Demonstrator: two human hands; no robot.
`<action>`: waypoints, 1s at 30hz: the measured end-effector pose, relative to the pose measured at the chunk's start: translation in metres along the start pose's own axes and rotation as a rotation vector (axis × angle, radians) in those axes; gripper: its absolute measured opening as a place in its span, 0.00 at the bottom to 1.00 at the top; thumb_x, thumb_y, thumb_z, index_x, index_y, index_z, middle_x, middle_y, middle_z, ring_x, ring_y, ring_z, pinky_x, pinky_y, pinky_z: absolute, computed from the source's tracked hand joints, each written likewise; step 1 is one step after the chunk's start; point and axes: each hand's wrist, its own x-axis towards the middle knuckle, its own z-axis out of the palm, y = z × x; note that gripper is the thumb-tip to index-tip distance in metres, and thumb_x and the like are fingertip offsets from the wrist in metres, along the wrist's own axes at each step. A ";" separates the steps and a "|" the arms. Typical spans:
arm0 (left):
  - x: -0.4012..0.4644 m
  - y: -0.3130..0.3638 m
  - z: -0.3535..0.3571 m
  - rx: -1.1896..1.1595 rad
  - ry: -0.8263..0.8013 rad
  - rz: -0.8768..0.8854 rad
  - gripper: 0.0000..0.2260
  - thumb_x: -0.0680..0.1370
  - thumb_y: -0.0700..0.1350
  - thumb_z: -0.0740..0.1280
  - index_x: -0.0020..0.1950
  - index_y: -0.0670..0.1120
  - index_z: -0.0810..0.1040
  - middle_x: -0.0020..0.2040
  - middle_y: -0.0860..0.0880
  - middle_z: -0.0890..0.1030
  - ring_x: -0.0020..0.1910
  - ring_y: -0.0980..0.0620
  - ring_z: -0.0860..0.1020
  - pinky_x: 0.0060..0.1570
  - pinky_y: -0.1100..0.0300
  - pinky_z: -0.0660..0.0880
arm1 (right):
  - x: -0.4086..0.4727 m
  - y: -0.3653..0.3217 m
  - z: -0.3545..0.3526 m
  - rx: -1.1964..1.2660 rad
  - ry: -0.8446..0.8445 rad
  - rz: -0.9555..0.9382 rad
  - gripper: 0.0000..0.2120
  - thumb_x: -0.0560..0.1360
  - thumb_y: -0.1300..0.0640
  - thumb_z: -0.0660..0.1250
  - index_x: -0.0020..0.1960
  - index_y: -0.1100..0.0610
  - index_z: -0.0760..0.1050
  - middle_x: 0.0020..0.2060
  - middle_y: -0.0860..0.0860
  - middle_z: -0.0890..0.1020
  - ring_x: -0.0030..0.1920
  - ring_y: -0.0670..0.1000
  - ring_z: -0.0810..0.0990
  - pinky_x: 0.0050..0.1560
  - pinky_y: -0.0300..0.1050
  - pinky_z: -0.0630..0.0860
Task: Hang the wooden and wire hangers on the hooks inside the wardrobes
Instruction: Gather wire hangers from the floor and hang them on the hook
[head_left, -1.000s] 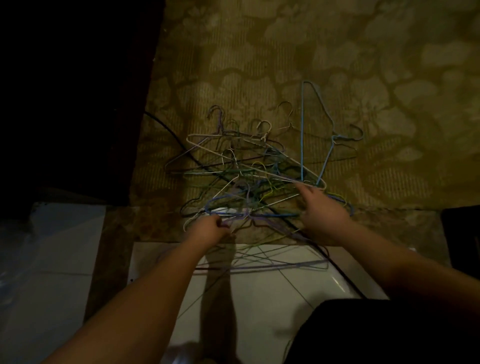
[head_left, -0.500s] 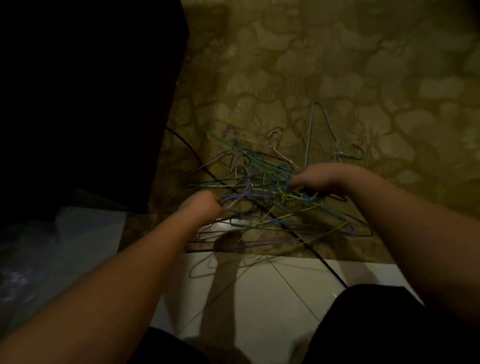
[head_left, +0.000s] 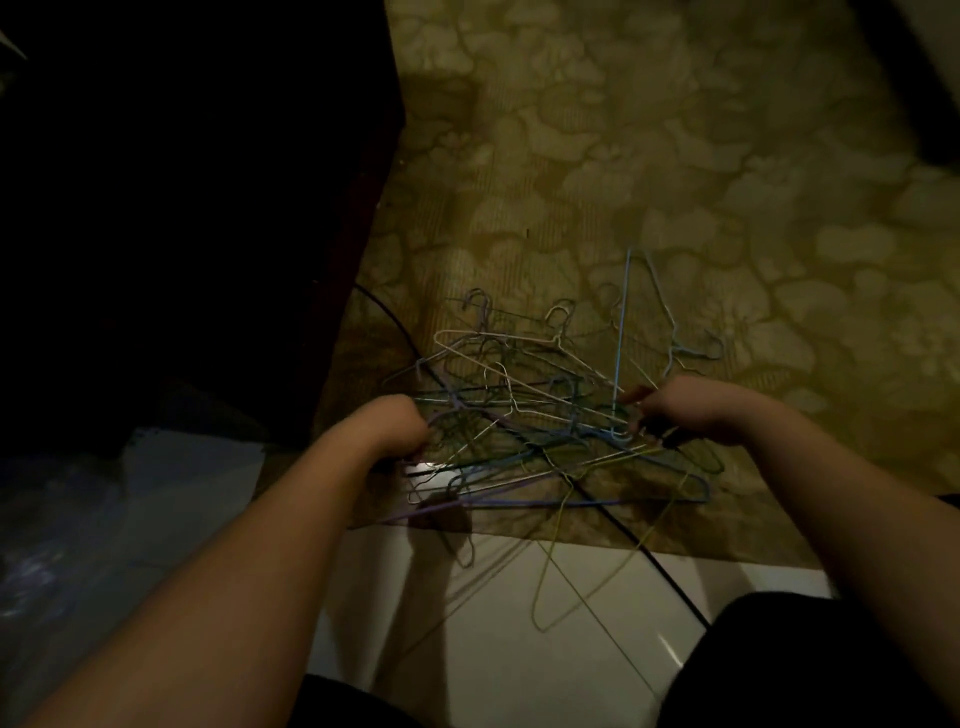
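Scene: I am looking down at a dim floor where a patterned carpet (head_left: 675, 156) meets pale floor tiles (head_left: 519, 649).

Hanger pile: a tangle of wire hangers (head_left: 524, 415) lies on the near edge of the carpet, between my 2 hands, with some wires reaching over the tiles.

Left hand: my left hand (head_left: 397, 423) sits at the left edge of the pile, its fingers curled around several wires, gripping them.

Right hand: my right hand (head_left: 685, 405) is at the right edge of the pile, fingers bent inward and closed on wires there. Exactly which strands it pinches I cannot tell in this light.

Light blue hanger: a light blue hanger (head_left: 621, 332) runs away from me over the carpet, its long straight side ending just beside my right fingers.

White hanger: a white hanger (head_left: 498, 364) lies across the far middle of the tangle.

Yellow hanger: a yellow hanger (head_left: 561, 587) trails from the pile toward me across the tiles.

Purple hanger: a purple hanger (head_left: 498, 496) lies at the near side of the pile, along the carpet edge.

Cable: a black cable (head_left: 670, 577) passes under the pile, from the carpet at the left to the tiles at the right.

Dark furniture: a dark piece of furniture (head_left: 208, 208) fills the upper left. I cannot make out what it is.

Legs: dark clothing (head_left: 779, 665) covers my knees at the bottom edge.
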 end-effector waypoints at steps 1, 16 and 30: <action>0.000 -0.001 -0.002 0.003 0.028 0.014 0.08 0.79 0.43 0.65 0.46 0.41 0.82 0.38 0.46 0.79 0.35 0.48 0.77 0.33 0.58 0.73 | -0.001 0.000 -0.003 0.031 0.000 -0.009 0.11 0.80 0.65 0.58 0.58 0.56 0.75 0.33 0.51 0.81 0.31 0.47 0.78 0.35 0.41 0.72; 0.007 -0.004 0.013 -0.135 0.238 0.018 0.08 0.79 0.44 0.66 0.56 0.46 0.81 0.44 0.48 0.82 0.41 0.49 0.80 0.41 0.58 0.78 | -0.017 0.000 -0.028 0.316 0.058 -0.142 0.16 0.79 0.67 0.54 0.63 0.61 0.73 0.45 0.57 0.84 0.35 0.51 0.79 0.31 0.43 0.74; 0.009 -0.006 0.020 0.002 0.333 0.071 0.11 0.80 0.49 0.63 0.61 0.53 0.79 0.49 0.49 0.80 0.50 0.46 0.79 0.45 0.57 0.75 | -0.022 0.000 -0.033 0.138 0.084 0.053 0.13 0.81 0.56 0.58 0.57 0.63 0.76 0.40 0.57 0.82 0.32 0.51 0.77 0.30 0.40 0.72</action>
